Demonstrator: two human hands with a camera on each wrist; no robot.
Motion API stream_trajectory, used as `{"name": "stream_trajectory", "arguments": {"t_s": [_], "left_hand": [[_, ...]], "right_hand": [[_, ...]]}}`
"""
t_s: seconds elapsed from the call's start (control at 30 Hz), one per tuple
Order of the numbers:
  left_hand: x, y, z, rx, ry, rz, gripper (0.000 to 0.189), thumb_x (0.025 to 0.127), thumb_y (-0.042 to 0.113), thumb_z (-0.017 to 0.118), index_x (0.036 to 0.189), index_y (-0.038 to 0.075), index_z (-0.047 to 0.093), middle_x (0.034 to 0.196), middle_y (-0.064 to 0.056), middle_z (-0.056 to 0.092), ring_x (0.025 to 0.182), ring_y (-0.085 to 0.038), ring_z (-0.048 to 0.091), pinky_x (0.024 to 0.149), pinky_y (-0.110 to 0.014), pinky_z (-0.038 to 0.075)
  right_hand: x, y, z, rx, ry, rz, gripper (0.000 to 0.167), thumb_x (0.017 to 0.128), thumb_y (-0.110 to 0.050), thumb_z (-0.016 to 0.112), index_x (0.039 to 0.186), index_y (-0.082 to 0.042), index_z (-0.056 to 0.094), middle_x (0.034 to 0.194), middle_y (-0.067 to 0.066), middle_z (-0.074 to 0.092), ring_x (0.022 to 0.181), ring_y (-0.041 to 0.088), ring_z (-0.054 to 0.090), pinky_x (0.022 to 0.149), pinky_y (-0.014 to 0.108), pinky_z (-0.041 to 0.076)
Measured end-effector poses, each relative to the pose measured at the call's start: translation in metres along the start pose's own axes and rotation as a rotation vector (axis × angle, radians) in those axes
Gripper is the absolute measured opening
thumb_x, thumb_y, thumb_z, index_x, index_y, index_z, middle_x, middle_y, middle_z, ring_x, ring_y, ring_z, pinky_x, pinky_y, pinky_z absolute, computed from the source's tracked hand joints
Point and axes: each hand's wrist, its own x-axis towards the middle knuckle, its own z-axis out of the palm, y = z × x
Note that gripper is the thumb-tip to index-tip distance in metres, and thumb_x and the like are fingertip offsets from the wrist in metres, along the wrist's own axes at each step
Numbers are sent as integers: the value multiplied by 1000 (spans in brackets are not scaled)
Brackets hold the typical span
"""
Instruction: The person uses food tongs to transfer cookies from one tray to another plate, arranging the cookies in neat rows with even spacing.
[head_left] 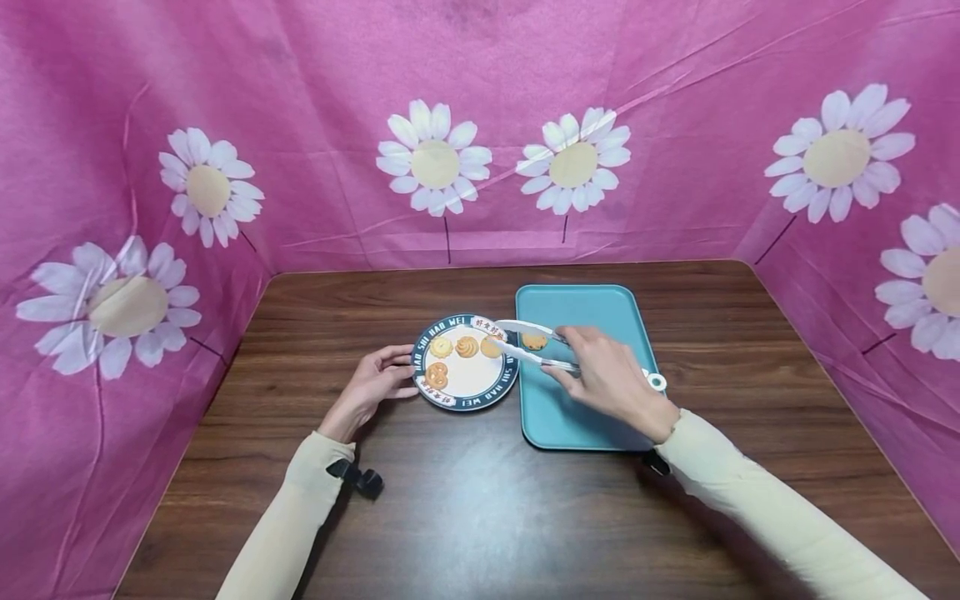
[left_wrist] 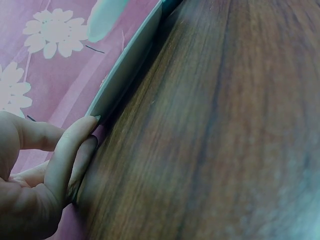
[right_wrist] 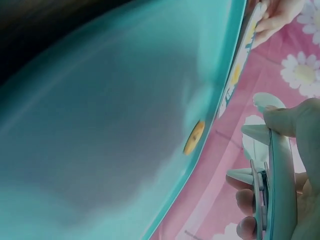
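Note:
A round plate (head_left: 465,403) with a dark lettered rim stands on the table at the centre of the head view. My left hand (head_left: 375,381) holds its left rim, fingertips against the edge; the left wrist view shows bent fingers at the plate's edge. Several cookies lie on it, including a swirl cookie (head_left: 467,347), a pretzel-shaped cookie (head_left: 437,375) and a round cookie (head_left: 491,347) at the right. My right hand (head_left: 611,375) grips white tongs (head_left: 525,353), their tips apart, over the plate's right side by the round cookie. Another cookie (right_wrist: 194,137) lies in the blue tray (head_left: 577,425).
The blue tray sits directly right of the plate, their edges close together. A small white ring (head_left: 656,382), apparently the tongs' end, shows past my right hand. Pink cloth (head_left: 502,242) with daisies encloses the wooden table (head_left: 450,517) at the back and sides.

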Motion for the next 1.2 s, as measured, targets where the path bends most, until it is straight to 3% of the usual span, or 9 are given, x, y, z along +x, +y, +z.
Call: {"name": "stream_trajectory", "arguments": {"t_s": [0.4, 0.87, 1.2], "left_hand": [[0, 0, -1, 1, -9, -8, 50, 100, -8, 56, 149, -8, 46, 122, -14, 58, 89, -7, 68, 80, -25, 70], [1, -1, -1, 0, -4, -12, 51, 100, -9, 56, 149, -8, 46, 122, -14, 57, 89, -7, 68, 81, -26, 70], [0, 0, -1, -9, -9, -13, 50, 100, -9, 56, 150, -8, 45, 122, -14, 58, 89, -8, 69, 81, -26, 70]], "right_hand": [[-7, 26, -6, -46, 22, 18, 56, 90, -48, 78, 127, -7, 65, 110, 15, 74, 98, 30, 69, 63, 52, 65], [-13, 41, -1, -73, -29, 50, 59, 91, -50, 76, 127, -5, 64, 108, 16, 74, 94, 31, 68, 60, 52, 65], [-16, 44, 1, -94, -59, 58, 59, 90, -50, 77, 124, -4, 64, 95, 11, 70, 81, 25, 62, 50, 43, 58]]}}
